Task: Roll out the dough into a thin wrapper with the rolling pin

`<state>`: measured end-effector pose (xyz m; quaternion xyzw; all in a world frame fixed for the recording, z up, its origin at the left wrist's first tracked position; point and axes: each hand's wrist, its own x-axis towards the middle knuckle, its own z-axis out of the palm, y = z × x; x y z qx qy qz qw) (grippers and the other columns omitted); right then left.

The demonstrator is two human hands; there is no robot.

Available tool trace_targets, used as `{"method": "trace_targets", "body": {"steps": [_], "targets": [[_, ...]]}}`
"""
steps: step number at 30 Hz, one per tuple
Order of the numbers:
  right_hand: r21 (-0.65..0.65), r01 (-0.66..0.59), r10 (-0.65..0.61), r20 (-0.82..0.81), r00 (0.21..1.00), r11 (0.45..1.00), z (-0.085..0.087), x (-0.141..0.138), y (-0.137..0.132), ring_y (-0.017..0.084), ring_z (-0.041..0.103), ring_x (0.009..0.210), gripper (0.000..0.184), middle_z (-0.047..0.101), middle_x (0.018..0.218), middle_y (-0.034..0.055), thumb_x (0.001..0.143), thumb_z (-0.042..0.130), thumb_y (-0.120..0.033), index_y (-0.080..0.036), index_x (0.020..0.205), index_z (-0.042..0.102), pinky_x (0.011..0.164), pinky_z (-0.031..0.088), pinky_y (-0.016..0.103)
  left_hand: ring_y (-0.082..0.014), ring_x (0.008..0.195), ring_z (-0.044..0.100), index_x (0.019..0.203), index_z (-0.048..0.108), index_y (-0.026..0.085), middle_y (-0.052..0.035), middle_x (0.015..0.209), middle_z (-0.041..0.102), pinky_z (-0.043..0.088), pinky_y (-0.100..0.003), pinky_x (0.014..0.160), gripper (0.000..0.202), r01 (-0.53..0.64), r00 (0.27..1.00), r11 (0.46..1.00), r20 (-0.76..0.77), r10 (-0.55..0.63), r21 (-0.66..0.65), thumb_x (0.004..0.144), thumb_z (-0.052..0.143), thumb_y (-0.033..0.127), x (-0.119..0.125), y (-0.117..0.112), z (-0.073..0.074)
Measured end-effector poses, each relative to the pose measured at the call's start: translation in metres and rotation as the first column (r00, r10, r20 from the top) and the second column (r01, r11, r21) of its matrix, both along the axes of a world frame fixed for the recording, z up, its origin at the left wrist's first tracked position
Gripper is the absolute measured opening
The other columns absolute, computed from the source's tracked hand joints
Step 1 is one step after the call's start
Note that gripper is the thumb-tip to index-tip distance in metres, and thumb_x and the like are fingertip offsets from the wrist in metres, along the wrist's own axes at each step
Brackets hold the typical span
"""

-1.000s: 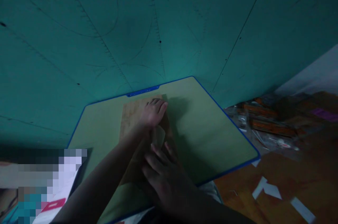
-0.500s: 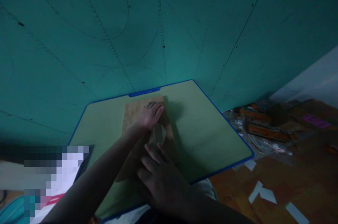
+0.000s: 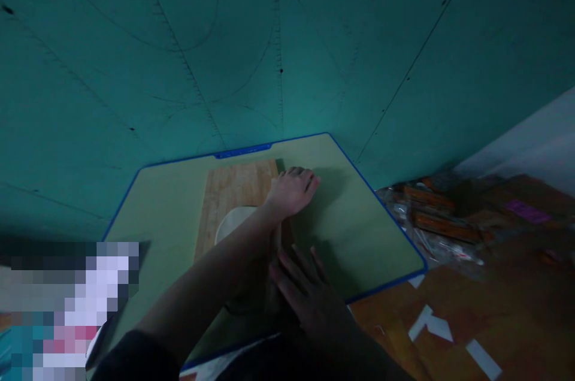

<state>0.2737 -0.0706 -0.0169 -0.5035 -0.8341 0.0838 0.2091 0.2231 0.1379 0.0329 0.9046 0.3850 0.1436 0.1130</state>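
Observation:
A thin wooden sheet (image 3: 233, 189) lies on a pale green board with a blue rim (image 3: 359, 231). My left hand (image 3: 294, 189) rests at the sheet's upper right edge, its fingers laid loosely on the board and holding nothing. Lower down, my right hand (image 3: 309, 294) lies flat with fingers spread beside the sheet's right edge. A pale rounded piece (image 3: 231, 222) sits on the wood, partly hidden under my left forearm.
A teal mat (image 3: 287, 39) marked with drawn lines and curves fills the background. Orange boxes and small clutter (image 3: 440, 213) lie to the right. White paper scraps (image 3: 431, 324) are scattered on the brown surface at the lower right.
My left hand slid from the top of the wooden sheet to its right edge. My right hand shifted right and spread its fingers. The pale rounded piece now shows on the wood.

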Motion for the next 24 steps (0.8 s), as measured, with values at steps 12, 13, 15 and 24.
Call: {"method": "trace_targets", "body": {"steps": [12,13,15,24], "targets": [[0.092,-0.09,0.102,-0.127,0.987,0.992,0.01,-0.05,0.018,0.026,0.022,0.153,0.048,0.046,0.157,0.0094,0.101,0.047,-0.031,-0.017,0.146,0.048,0.125,0.025,0.051,-0.0232,0.111,0.063,0.105,0.068,0.018,-0.0092,0.112,0.072,0.05,-0.04,0.1,0.031,-0.129,0.992,0.991,-0.01,0.129,0.038,0.101,0.039,0.026,-0.071,0.014,-0.005],[0.089,-0.08,0.091,-0.128,0.988,0.993,0.009,-0.047,0.016,0.026,0.024,0.153,0.048,0.045,0.158,0.0095,0.101,0.047,-0.031,-0.017,0.147,0.048,0.125,0.026,0.051,-0.0238,0.111,0.063,0.105,0.069,0.018,-0.0095,0.112,0.072,0.05,-0.041,0.1,0.03,-0.138,0.99,0.99,-0.019,0.139,0.038,0.1,0.04,0.026,-0.068,0.012,-0.004],[0.068,-0.061,0.068,-0.117,0.991,0.996,0.007,-0.034,0.01,0.028,0.027,0.152,0.052,0.041,0.16,0.0105,0.1,0.048,-0.034,-0.017,0.149,0.045,0.123,0.028,0.055,-0.0262,0.111,0.063,0.105,0.069,0.017,-0.0117,0.111,0.072,0.05,-0.044,0.099,0.03,-0.165,0.986,0.986,-0.033,0.166,0.037,0.099,0.042,0.027,-0.054,0.007,-0.003],[0.047,0.062,-0.06,-0.056,0.997,0.997,-0.005,0.011,-0.01,0.037,0.028,0.151,0.068,0.042,0.157,0.0206,0.086,0.061,-0.034,-0.012,0.148,0.045,0.114,0.036,0.065,-0.0311,0.103,0.065,0.098,0.072,0.017,-0.0148,0.106,0.073,0.049,-0.047,0.089,0.027,-0.147,0.987,0.989,-0.053,0.148,0.031,0.094,0.049,0.03,0.018,-0.022,-0.002]]}}
